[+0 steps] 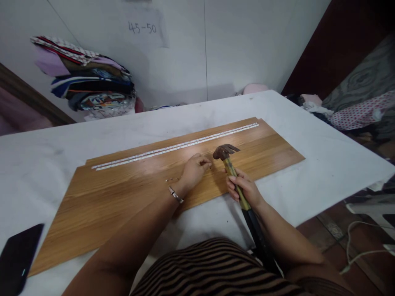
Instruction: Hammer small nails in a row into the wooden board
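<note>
The right hand (pixel 243 190) wraps around the yellow-and-black handle of a rusty-headed claw hammer (pixel 225 152), gripped fairly near the head, which gives short, controlled strokes; the head hovers just over the long brown wood-grain board (pixel 123 201). The left hand (pixel 194 169) rests on the board, fingertips pinched together right beside the hammer head, apparently steadying something too small to make out, perhaps a nail. A few small nail-like bits (pixel 173 179) lie on the board near the wrist. A thin white strip (pixel 175 146) runs along the board's far edge. The board lies flat on the white tabletop (pixel 324 164), a black phone (pixel 18 255) at its left.
</note>
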`<state>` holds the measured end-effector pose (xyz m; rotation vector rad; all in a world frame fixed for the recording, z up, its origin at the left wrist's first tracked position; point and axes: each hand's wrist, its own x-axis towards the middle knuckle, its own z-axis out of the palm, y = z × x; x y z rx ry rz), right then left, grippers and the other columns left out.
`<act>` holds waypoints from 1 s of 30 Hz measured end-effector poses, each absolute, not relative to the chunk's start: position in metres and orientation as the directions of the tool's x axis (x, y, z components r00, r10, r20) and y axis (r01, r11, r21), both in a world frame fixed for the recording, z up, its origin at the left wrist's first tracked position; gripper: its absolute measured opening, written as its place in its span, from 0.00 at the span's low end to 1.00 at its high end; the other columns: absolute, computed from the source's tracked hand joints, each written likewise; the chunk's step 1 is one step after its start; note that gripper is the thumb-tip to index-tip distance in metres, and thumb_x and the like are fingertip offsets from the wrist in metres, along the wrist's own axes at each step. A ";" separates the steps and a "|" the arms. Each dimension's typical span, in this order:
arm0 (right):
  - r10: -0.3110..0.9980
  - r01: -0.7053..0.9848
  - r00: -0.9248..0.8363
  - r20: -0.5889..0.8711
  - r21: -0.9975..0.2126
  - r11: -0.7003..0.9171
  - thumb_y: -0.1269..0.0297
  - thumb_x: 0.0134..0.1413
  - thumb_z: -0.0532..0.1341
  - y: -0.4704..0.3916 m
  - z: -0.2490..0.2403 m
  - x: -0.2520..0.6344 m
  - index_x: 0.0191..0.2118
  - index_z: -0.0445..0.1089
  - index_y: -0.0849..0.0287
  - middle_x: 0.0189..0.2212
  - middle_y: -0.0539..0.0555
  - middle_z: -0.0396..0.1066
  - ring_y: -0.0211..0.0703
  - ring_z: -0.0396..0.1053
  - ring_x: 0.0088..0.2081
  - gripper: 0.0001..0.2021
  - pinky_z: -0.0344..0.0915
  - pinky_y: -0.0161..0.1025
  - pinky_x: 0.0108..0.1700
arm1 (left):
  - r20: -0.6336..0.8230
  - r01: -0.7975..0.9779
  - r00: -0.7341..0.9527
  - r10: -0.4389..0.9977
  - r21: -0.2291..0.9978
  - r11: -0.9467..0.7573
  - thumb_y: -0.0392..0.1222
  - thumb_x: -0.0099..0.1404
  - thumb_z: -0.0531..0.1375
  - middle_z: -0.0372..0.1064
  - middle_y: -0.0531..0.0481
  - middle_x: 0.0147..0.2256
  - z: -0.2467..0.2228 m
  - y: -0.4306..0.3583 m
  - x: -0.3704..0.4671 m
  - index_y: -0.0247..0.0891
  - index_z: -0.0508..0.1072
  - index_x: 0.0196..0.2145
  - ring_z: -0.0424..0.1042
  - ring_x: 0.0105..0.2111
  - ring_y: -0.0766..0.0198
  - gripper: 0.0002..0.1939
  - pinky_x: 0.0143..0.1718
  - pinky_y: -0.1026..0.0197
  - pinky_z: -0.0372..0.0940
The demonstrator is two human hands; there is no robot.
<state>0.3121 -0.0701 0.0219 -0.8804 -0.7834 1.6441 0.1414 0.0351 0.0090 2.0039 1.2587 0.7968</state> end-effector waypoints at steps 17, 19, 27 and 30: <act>0.962 -0.465 -0.202 -0.184 -0.846 -0.260 0.61 0.49 0.61 -0.070 0.026 0.309 0.42 0.64 0.60 0.17 0.42 0.59 0.27 0.52 0.10 0.14 0.48 0.27 0.10 | 0.259 0.636 0.530 0.807 0.508 -0.581 0.37 0.61 0.59 0.70 0.49 0.34 0.012 0.028 0.138 0.38 0.74 0.32 0.67 0.36 0.63 0.04 0.39 0.60 0.62; 0.956 -0.453 -0.217 -0.196 -0.848 -0.277 0.60 0.50 0.60 -0.071 0.026 0.308 0.41 0.64 0.60 0.17 0.42 0.59 0.27 0.52 0.10 0.14 0.49 0.27 0.10 | 0.297 0.636 0.514 0.805 0.497 -0.590 0.38 0.62 0.59 0.70 0.48 0.37 0.018 0.023 0.130 0.38 0.73 0.40 0.68 0.37 0.62 0.08 0.39 0.60 0.62; 0.951 -0.406 -0.228 -0.207 -0.868 -0.286 0.56 0.52 0.59 -0.076 0.027 0.307 0.41 0.64 0.60 0.18 0.42 0.59 0.28 0.52 0.10 0.14 0.49 0.27 0.10 | 0.352 0.583 0.527 0.774 0.513 -0.630 0.41 0.68 0.52 0.68 0.51 0.28 0.020 -0.035 0.076 0.38 0.71 0.32 0.67 0.29 0.67 0.10 0.31 0.64 0.62; 0.944 -0.347 -0.227 -0.240 -0.886 -0.309 0.56 0.52 0.60 -0.074 0.024 0.305 0.39 0.64 0.60 0.17 0.42 0.60 0.28 0.53 0.10 0.14 0.49 0.27 0.10 | 0.270 0.584 0.619 0.737 0.469 -0.662 0.42 0.68 0.52 0.68 0.50 0.29 0.012 -0.059 0.061 0.37 0.72 0.32 0.67 0.29 0.68 0.12 0.31 0.65 0.62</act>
